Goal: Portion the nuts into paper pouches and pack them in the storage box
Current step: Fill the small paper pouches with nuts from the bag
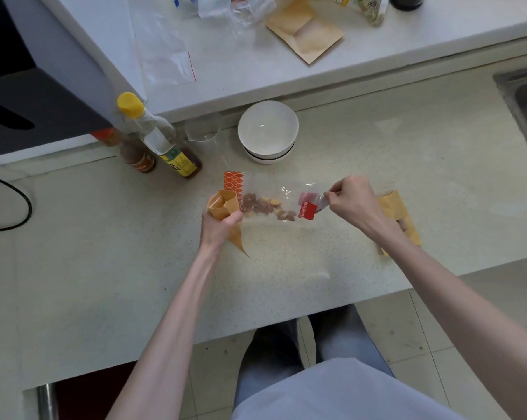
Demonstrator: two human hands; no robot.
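So the left hand (221,227) is wrapped round the middle of a kraft paper pouch (225,213), squeezing it so the mouth gapes open and points toward the clear plastic nut bag (274,198). The right hand (354,201) pinches the far end of that bag by its red-labelled corner (307,209) and holds it up a bit, which I'd guess is to slide the nuts (263,206) down toward the pouch opening. The nuts, brown almonds and some paler pieces by the look of it, sit bunched in the bag right next to the pouch mouth; none look like they're in yet, though I can't see inside. The bag is thin and crinkly with an orange patterned strip (233,183) at the pouring end. Another kraft pouch (398,212) lies on the speckled stone desk (135,253) partly under the right forearm, and a flat one (306,33) is up on the white shelf. Stacked white bowls (268,130) and sauce bottles (162,144) stand at the back. No storage box that I can spot.
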